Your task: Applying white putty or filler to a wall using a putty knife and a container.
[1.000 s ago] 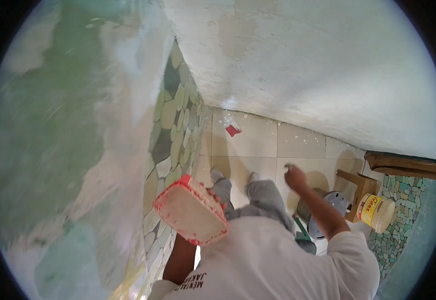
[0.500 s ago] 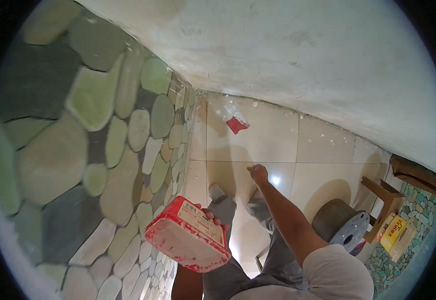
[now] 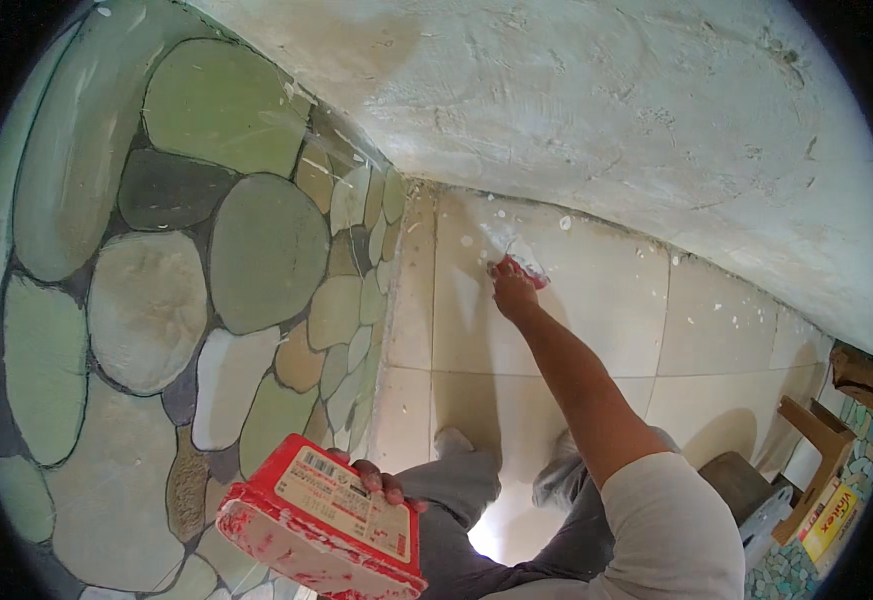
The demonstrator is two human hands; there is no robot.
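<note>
While left hand (image 3: pixel 387 484) is clasping a red tub (image 3: pixel 322 520), right hand (image 3: pixel 514 292) is touching a red object (image 3: pixel 534 273) near the far-left corner of the floor (image 3: pixel 467 335), fingers' closure unclear.

Passage is available over the tiled floor (image 3: pixel 607 330) to the right of the right forearm (image 3: pixel 582 390), bounded ahead by the plastered wall (image 3: pixel 577 110) and at far right by a wooden frame (image 3: pixel 825 445). A narrower gap separates the right hand (image 3: pixel 514 290) from the stone-faced wall (image 3: pixel 267 250). The red tub (image 3: pixel 342 505), gripped by the left hand (image 3: pixel 385 482), obstructs the lower left.
</note>
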